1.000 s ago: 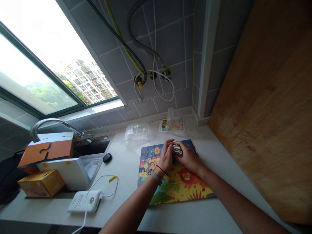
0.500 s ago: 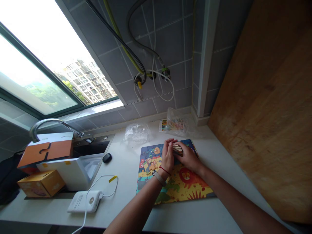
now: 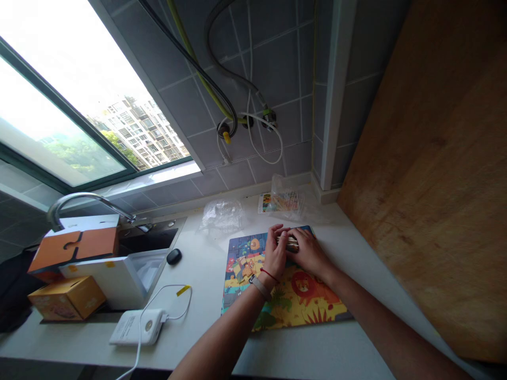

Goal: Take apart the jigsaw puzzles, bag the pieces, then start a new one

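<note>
A colourful jigsaw puzzle [image 3: 304,306] with a lion and plants lies flat on the white counter. Over its upper part, my left hand [image 3: 276,248] and my right hand [image 3: 309,250] are closed around a small stack of puzzle pieces [image 3: 292,244], seen edge-on between them. My left fingers press on the stack's left side, and my right fingers grip it from the right. Several loose puzzle pieces [image 3: 243,268] lie on the picture to the left of my left wrist. The faces of the held pieces are hidden.
Behind the puzzle lie crumpled clear plastic [image 3: 223,215] and a picture card [image 3: 266,202] partly under a plastic bag [image 3: 287,200]. Leftward are a black oval object [image 3: 174,257], a white power bank [image 3: 138,327] with cable, boxes [image 3: 73,295] and a sink tap [image 3: 95,196]. A wooden panel [image 3: 443,184] bounds the right.
Both hands have shifted slightly to the right with the stack of pieces. The fingers have moved a little around it. The puzzle and the loose pieces stay in place.
</note>
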A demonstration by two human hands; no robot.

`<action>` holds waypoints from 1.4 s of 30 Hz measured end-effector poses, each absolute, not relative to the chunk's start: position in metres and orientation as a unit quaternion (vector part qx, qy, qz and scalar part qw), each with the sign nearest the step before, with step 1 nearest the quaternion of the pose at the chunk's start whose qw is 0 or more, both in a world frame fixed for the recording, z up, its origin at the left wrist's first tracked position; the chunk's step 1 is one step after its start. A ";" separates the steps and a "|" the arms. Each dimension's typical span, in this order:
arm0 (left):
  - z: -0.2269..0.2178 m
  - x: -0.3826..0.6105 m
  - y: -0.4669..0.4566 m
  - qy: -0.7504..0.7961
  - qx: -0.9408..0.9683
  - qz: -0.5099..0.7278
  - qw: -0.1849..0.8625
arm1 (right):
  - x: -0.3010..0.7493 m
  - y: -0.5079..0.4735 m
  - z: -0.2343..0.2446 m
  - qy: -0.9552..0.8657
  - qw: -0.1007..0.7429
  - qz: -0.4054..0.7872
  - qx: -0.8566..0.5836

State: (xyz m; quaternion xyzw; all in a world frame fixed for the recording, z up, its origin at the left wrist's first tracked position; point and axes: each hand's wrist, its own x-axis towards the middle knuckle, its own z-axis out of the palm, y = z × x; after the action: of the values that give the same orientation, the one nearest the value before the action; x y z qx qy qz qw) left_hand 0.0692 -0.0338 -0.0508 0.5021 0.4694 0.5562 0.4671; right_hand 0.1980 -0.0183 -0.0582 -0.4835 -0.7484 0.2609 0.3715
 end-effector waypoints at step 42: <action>0.011 0.025 -0.046 0.491 0.863 0.099 0.068 | 0.192 -0.020 -0.047 -0.595 0.408 0.555 -0.415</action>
State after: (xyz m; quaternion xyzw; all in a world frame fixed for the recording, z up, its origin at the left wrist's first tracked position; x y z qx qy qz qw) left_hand 0.0249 -0.0464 0.0111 0.8630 0.4907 0.0993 0.0677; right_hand 0.1919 -0.0198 -0.0470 -0.4146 -0.5952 0.5546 0.4078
